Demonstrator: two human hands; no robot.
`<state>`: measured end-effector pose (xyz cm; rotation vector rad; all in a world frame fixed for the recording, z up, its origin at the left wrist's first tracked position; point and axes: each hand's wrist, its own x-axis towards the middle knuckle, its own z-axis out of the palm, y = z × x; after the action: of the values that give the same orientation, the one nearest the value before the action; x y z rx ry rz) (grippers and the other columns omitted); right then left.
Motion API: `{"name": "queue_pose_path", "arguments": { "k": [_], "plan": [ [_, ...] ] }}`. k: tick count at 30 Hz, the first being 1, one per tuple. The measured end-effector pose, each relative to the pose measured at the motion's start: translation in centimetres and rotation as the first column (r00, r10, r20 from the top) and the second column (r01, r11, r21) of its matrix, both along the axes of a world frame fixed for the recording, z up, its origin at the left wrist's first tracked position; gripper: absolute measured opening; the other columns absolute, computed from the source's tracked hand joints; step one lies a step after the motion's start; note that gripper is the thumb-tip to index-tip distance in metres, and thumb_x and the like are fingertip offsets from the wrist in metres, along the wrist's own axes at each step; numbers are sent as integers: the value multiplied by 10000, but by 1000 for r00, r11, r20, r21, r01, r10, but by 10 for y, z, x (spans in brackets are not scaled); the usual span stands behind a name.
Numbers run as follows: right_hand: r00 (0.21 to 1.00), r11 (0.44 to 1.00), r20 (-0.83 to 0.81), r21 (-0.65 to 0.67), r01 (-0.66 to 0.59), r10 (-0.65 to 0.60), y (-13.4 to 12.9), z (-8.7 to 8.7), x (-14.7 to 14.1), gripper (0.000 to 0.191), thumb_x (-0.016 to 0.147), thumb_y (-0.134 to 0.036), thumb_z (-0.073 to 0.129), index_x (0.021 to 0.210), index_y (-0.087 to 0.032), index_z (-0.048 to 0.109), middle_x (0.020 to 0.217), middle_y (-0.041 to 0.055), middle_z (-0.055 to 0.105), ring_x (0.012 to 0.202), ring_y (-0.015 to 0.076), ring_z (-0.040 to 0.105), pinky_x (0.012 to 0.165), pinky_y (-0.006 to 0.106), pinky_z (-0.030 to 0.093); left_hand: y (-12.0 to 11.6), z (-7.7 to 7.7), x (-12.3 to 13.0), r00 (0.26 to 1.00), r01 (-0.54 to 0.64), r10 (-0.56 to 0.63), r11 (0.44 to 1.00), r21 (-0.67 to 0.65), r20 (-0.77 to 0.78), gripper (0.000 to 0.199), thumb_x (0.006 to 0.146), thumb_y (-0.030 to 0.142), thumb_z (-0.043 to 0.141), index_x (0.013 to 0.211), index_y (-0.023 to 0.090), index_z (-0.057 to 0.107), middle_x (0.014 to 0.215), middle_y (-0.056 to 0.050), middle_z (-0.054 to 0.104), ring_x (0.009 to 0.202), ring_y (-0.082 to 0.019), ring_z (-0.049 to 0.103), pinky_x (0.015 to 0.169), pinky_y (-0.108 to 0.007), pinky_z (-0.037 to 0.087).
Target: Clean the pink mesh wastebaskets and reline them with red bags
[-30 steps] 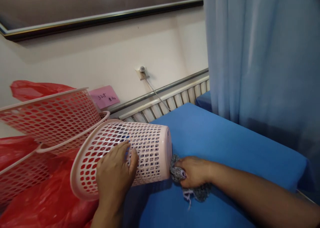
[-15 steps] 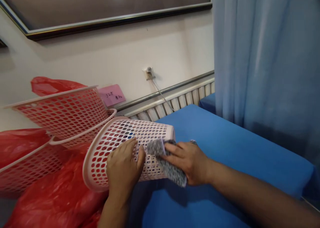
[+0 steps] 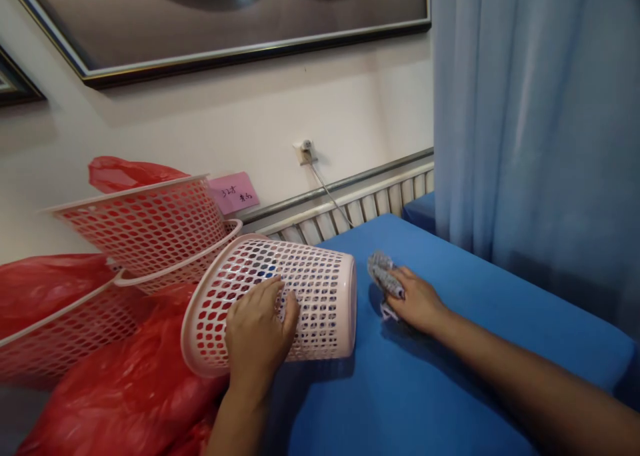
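Observation:
A pink perforated plastic basket (image 3: pixel 320 303) lies on its side on the blue-covered bed (image 3: pixel 425 396), its closed base to the right and its wide rim to the left. My left hand (image 3: pixel 260 323) rests on the basket's near side, fingers stretched over the holes and thumb apart. To the right of the base, my right hand (image 3: pixel 415 299) is closed around a bunched grey cloth (image 3: pixel 383 273) with white edging. The cloth is apart from the basket and close over the blue cover; whether it touches the cover I cannot tell.
More pink baskets (image 3: pixel 145 226) with red plastic bags (image 3: pixel 120 389) crowd the left side. Behind the bed are a pink handwritten note (image 3: pixel 233 193), a radiator (image 3: pixel 345 213) and a plugged-in cord (image 3: pixel 327 189). A blue curtain (image 3: pixel 530 123) hangs at right.
My right hand has moved the grey cloth off the basket's side, rightward past its base. My left hand stays on the basket. The view has shifted slightly.

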<state>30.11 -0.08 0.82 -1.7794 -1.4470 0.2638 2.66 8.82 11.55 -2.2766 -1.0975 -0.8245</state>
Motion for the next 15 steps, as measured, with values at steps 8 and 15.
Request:
{"name": "queue_pose_path", "arguments": {
  "k": [8,15],
  "plan": [
    [903,842,-120,429,-327,412,24,60,-25,466,829,-250,640,1291,-241,700,1470,64,640,1347,260,609,1162,425,470,0,-1,0,999,-35,35,999,0,-10,404,1012,371,460,1148,128,753,1240,-144,791,1138,-346,740,984,-503,527],
    [916,988,-374,19,-152,148,70,17,-15,318,868,-267,562,1115,-170,737,1090,84,801,1038,247,731,906,366,589,1,-3,0,999,-34,35,999,-33,6,373,1002,365,473,1140,148,743,1273,-134,779,1159,-343,728,1002,-497,511]
  ]
}}
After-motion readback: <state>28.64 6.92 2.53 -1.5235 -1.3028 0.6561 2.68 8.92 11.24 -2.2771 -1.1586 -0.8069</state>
